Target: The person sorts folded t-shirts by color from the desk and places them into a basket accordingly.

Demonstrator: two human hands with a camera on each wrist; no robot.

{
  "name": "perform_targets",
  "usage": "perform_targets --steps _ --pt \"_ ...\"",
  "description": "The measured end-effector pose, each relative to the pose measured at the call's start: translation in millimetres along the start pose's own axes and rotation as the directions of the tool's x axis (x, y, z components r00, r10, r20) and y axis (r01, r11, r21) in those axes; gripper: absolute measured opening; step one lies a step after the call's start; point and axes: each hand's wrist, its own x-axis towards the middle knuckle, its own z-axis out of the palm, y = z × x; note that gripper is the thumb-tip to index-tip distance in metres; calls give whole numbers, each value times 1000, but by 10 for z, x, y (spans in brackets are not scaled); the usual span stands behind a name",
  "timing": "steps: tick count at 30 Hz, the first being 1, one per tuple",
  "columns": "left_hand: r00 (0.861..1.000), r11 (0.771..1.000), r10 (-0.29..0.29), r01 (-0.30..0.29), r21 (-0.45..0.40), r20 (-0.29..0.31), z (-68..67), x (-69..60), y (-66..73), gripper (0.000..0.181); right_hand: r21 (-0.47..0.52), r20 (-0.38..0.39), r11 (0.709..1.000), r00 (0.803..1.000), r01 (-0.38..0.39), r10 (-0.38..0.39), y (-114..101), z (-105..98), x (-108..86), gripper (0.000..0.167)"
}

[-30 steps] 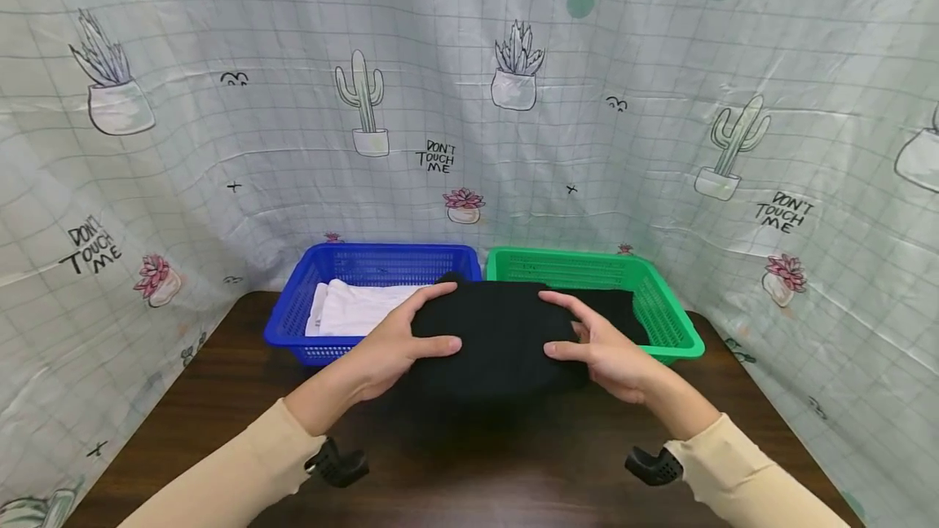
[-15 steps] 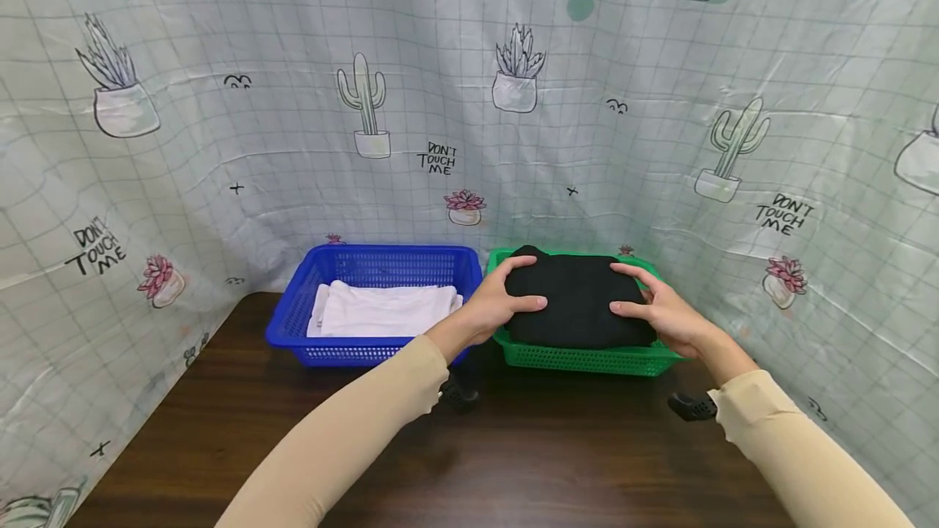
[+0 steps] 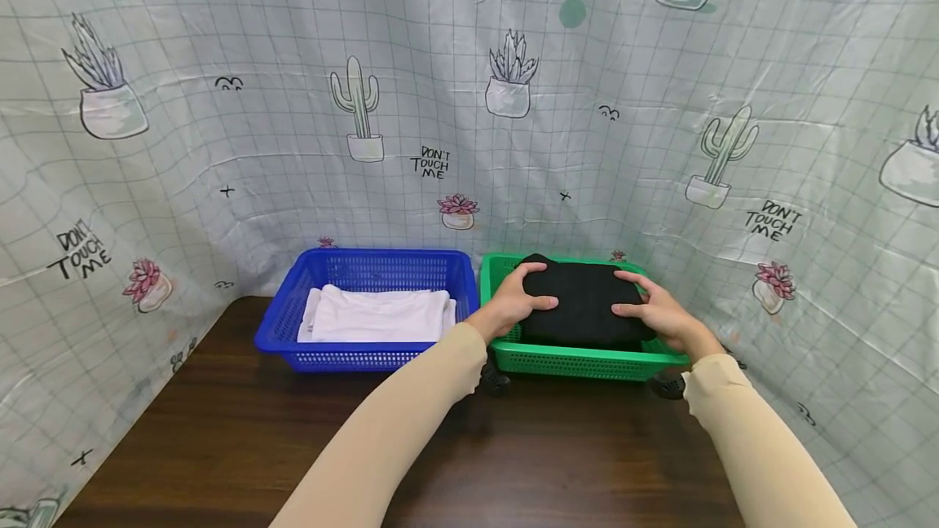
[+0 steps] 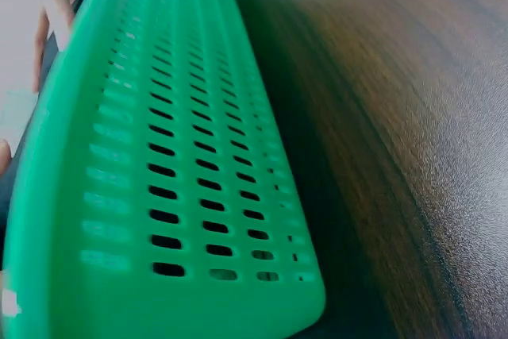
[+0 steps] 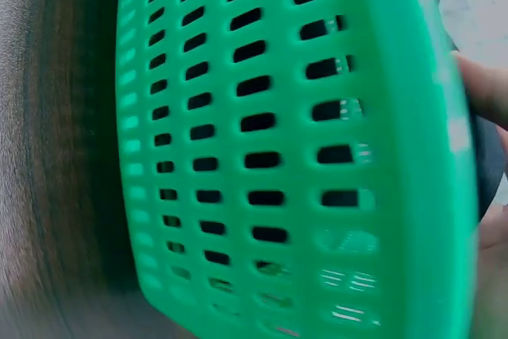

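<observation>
A folded black cloth lies inside the green basket, its lower part behind the front rim. My left hand holds the cloth's left side, thumb on top and fingers toward the back. On the opposite side my right hand holds it in the same way. The left wrist view is mostly filled by the green basket's perforated wall, with bits of fingers at its left edge. In the right wrist view, the basket wall covers most of the scene; part of the right hand shows beyond the rim.
A blue basket stands just left of the green one, with folded white cloths in it. Both rest on a dark wooden table. A curtain printed with cacti hangs behind and along both sides.
Both hands have carried the black cloth right and away from the body, from in front of the baskets into the green basket. Over the last half second it has sunk lower behind the front rim.
</observation>
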Motion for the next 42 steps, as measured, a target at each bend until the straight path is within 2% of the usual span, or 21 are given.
perform_targets --steps 9,15,18,27,35,42 --pt "998 989 -48 53 140 -35 100 80 -161 69 -68 -38 997 999 -42 39 151 61 85 83" --pt "988 967 -146 153 204 -52 118 137 -220 69 -116 -15 992 999 -40 38 245 71 125 81" --pt "982 953 -177 187 238 -65 112 162 -238 68 -128 -16 991 999 -43 42 254 87 142 80" --pt "982 916 -176 190 353 -73 118 169 -249 67 -210 3 977 999 -50 51 294 124 186 77" --pt "975 907 -210 222 357 -72 100 126 -242 65 -285 32 956 996 -68 81 285 172 154 75" --pt "972 890 -222 237 389 -84 113 121 -242 63 -340 59 936 991 -91 117 283 143 178 75"
